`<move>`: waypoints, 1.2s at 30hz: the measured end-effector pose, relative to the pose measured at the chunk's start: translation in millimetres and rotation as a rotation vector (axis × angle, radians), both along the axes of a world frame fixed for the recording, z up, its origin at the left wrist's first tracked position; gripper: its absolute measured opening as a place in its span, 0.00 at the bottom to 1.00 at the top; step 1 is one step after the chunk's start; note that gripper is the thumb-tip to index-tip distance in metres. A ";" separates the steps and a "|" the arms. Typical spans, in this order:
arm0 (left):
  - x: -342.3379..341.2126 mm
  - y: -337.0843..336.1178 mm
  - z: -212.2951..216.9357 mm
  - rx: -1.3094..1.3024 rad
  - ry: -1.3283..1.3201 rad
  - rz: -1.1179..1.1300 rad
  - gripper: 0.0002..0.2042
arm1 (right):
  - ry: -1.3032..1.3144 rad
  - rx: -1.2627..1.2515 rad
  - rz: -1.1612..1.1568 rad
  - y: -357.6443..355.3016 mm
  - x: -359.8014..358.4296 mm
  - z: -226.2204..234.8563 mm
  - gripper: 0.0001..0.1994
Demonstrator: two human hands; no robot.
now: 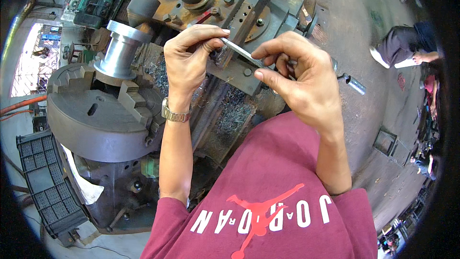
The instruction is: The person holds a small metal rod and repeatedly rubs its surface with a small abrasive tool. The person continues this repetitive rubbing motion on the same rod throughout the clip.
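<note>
A thin, straight metal bar (239,50) slants between my hands, above the carriage of a lathe. My left hand (184,60), with a metal-band watch (176,113) on its wrist, pinches the upper left end between thumb and fingertips. At the lower right end, the thumb and index finger of my right hand (306,79) close loosely about the bar, while its other fingers curl inward. Left of my hands, a shiny flanged metal cylinder (119,55) is clamped in the jaws of the big lathe chuck (98,132). Just beyond my hands sits the rusty tool post (211,12) with its round-knobbed handle.
Curly metal shavings (235,117) lie around the ribbed screw (209,110) under the carriage. A black plastic crate (45,177) stands at the lower left. On the right, another person's legs (402,43) show on the floor, with a square floor opening (385,141) nearer.
</note>
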State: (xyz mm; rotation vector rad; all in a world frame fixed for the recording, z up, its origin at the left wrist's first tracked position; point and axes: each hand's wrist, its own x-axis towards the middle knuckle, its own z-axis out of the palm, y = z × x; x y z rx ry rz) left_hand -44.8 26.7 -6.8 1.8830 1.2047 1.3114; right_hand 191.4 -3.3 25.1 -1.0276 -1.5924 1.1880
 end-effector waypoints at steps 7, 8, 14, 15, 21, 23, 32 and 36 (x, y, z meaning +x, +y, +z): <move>-8.9 -2.3 7.9 -0.022 0.065 -0.013 0.12 | 0.042 0.177 -0.136 -4.4 -9.9 -5.8 0.13; -9.5 -2.6 8.1 -0.018 0.087 -0.009 0.12 | 0.057 0.240 -0.188 -2.9 -13.7 -8.2 0.13; -10.5 -0.4 8.5 0.023 0.079 -0.044 0.13 | 0.230 0.224 -0.375 -13.4 -30.4 -17.0 0.11; -10.3 0.5 9.1 0.020 0.085 -0.048 0.13 | 0.259 0.206 -0.398 -12.0 -32.8 -18.8 0.11; -4.0 0.4 8.2 0.110 0.199 0.035 0.13 | 0.243 0.176 -0.641 41.3 -25.6 -26.1 0.08; 0.5 2.1 4.5 0.143 0.224 0.117 0.12 | 0.388 0.279 -0.659 59.8 -32.0 -30.5 0.09; 9.7 -0.1 1.7 0.119 0.129 0.201 0.12 | 0.365 0.455 -0.712 100.1 -32.6 -41.9 0.12; 17.6 -2.5 1.2 0.106 0.107 0.306 0.11 | 0.506 0.331 -0.549 146.9 -42.5 -47.5 0.12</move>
